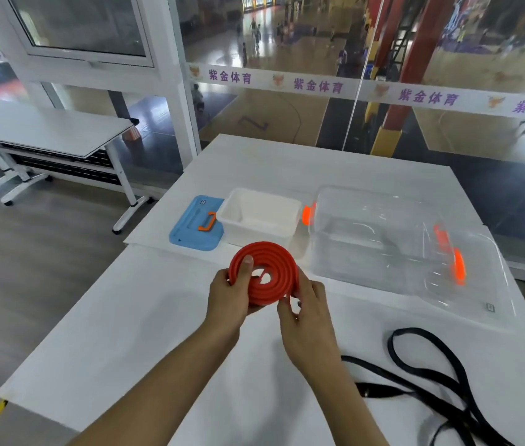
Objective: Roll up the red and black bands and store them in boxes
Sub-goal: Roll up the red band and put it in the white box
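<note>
The red band point(274, 278) is wound into a loose flat coil and held above the white table point(119, 333). My left hand point(230, 292) grips the coil's left side, thumb pressed on its face. My right hand point(306, 312) holds the coil's right lower edge with fingertips. The black band point(431, 375) lies unrolled in loops on the table at the lower right. Behind the coil stands an open white box point(259, 217). To its right is a clear plastic box point(383, 239) with orange clips.
A blue lid point(195, 225) with an orange handle lies left of the white box. A glass wall runs behind the table. Another white table point(39, 127) stands far left across the floor gap.
</note>
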Available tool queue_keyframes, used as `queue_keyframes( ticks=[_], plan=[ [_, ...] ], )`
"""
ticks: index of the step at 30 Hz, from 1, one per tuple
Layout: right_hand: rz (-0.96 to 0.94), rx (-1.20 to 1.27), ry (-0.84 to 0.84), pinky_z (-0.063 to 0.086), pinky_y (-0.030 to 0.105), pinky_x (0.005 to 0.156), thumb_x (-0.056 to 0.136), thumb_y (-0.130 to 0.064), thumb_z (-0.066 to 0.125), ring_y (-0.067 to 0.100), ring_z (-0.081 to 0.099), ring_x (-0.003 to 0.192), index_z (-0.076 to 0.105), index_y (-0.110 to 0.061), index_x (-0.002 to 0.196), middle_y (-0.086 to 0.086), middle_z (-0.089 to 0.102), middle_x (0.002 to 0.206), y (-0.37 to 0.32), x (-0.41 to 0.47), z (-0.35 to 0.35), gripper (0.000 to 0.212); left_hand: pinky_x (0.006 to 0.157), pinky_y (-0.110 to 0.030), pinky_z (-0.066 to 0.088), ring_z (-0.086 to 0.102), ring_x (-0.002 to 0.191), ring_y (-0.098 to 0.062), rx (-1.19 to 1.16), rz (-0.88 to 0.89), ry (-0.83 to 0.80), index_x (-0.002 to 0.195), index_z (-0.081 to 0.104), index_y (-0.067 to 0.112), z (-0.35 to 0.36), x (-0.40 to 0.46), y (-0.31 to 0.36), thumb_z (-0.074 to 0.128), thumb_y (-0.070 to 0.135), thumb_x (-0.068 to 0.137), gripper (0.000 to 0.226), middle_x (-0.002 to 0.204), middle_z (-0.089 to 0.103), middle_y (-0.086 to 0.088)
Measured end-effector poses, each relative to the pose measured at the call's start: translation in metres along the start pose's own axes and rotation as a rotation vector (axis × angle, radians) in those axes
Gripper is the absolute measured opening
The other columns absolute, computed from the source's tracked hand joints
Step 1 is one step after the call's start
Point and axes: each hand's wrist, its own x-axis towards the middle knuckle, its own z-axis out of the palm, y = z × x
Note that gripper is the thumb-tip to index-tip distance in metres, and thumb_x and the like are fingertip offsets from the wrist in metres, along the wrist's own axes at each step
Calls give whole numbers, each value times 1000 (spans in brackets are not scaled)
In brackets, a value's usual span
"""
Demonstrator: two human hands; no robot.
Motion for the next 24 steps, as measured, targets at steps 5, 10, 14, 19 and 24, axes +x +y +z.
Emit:
queue_keyframes(
  ticks=[5,10,14,19,24],
  plan=[
    [211,175,57,49,19,91,102,-43,55,-6,55,107,57,-36,134,-13,52,117,-2,69,20,33,79,-35,63,70,107,-23,1,-55,-133,126,59,14,13,66,6,50,38,103,34,119,70,-8],
    [304,101,130,39,11,71,92,-43,70,-4,57,92,59,-29,126,-8,54,109,13,168,48,38,91,-39,60,70,103,-19,252,-11,-169,107,69,25,24,151,15,46,35,104,25,119,68,-10],
    [363,-10,89,37,17,63,92,-50,66,-1,57,83,64,-29,113,-7,62,101,27,250,70,30,92,-44,59,72,87,-17,467,68,-141,86,71,34,34,224,28,52,41,101,25,104,66,-3],
    [362,-171,119,46,30,70,88,-47,66,18,64,89,64,-27,111,-4,68,101,52,346,99,30,82,-41,64,74,85,-26,524,-8,-203,135,48,14,52,323,32,59,27,100,39,110,69,-15],
    [417,-312,41,51,34,77,87,-43,68,27,67,93,57,-22,121,0,73,102,81,410,133,41,80,-50,63,75,82,-29,709,12,-210,112,53,18,65,414,19,67,27,94,24,92,71,-9]
  ],
)
